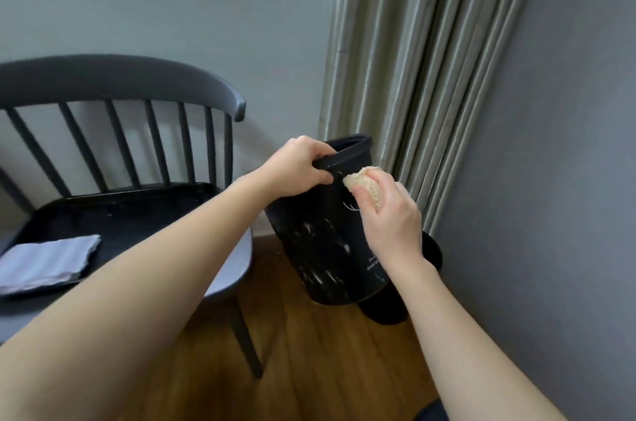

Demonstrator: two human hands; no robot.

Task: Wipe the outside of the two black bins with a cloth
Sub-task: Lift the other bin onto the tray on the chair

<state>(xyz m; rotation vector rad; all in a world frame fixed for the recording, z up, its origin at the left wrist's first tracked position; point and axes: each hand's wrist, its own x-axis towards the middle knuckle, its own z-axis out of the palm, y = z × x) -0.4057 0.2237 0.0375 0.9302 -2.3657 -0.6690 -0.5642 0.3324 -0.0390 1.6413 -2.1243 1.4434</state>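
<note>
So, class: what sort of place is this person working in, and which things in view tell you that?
Probably a room in a home, perhaps a bedroom or living room. Long pleated curtains hang in the corner, a spindle-back chair stands on a wooden floor, and the left hand grips a small black bin.

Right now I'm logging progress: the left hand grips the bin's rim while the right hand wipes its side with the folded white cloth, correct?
Not quite. In the head view the right hand wipes the bin with a tan scrubbing pad; the folded white cloth lies on the tray. The left hand does grip the rim.
</note>
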